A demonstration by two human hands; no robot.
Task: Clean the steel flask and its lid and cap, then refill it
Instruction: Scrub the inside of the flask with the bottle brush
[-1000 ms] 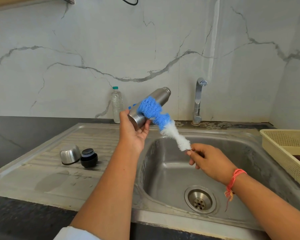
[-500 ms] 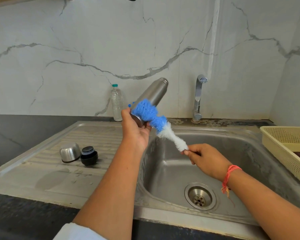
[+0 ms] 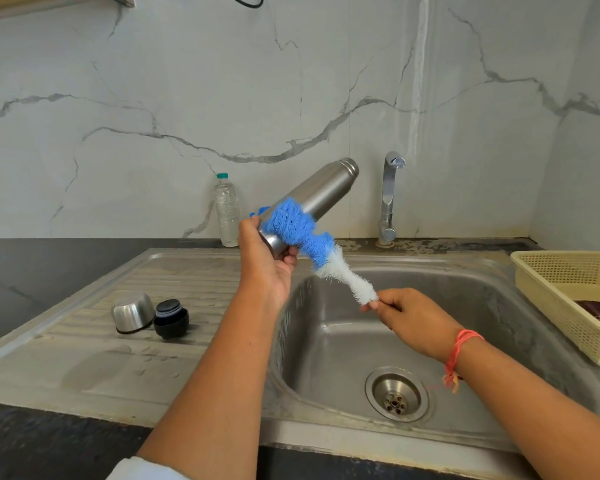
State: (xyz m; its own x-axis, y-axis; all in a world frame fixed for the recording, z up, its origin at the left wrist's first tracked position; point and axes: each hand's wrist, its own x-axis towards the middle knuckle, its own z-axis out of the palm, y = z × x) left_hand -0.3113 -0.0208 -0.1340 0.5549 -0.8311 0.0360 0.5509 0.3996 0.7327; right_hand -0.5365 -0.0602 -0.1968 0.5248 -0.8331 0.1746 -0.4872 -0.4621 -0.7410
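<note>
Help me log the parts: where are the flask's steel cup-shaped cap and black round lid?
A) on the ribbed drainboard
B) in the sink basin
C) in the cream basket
A: steel cup-shaped cap and black round lid lie side by side on the ribbed steel drainboard.

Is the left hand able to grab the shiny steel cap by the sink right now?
Probably not right away: the left hand grips the flask at its base, so it is busy. The steel cap lies on the draining board beside the black lid, with nothing between it and the hand.
</note>
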